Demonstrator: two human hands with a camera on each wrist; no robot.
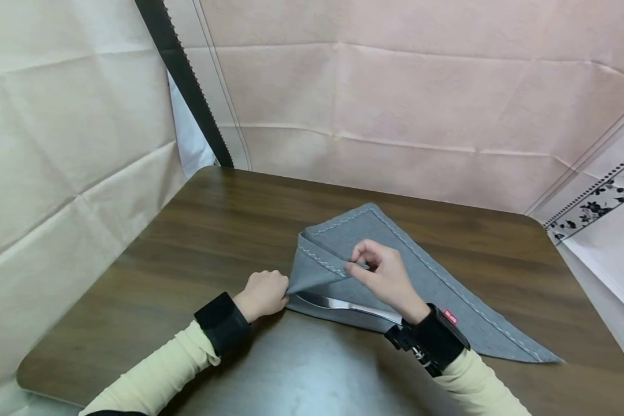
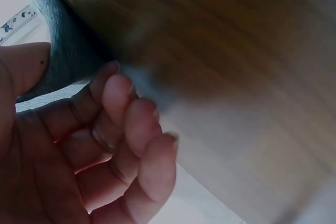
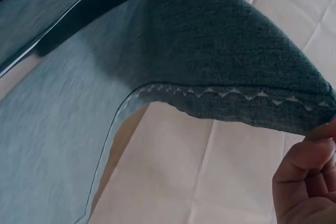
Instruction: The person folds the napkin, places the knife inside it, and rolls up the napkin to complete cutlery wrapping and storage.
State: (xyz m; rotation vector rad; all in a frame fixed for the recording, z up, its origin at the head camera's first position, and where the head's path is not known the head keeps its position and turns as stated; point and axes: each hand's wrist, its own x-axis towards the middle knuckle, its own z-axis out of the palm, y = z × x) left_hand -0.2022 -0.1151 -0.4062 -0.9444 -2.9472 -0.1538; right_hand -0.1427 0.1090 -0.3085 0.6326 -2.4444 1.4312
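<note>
A grey cloth napkin [image 1: 426,289] with pale zigzag stitching along its edges lies folded into a rough triangle on the table. On its near part rests a table knife [image 1: 338,304], whose far right end passes behind the right wrist. My left hand [image 1: 264,293] pinches the napkin's left end beside the blade tip; in the left wrist view the cloth [image 2: 65,51] runs between thumb and fingers. Over the middle, my right hand [image 1: 387,274] pinches a raised corner of a flap folded in from the left. The right wrist view shows that flap [image 3: 220,51] stretched toward the fingertips.
The brown wooden table [image 1: 187,242] has rounded corners. Creased pale cloth sheets [image 1: 421,104] hang behind it and at the left, with a black strip [image 1: 187,81] at the back left. A small red tag [image 1: 449,316] sits on the napkin near the right wrist.
</note>
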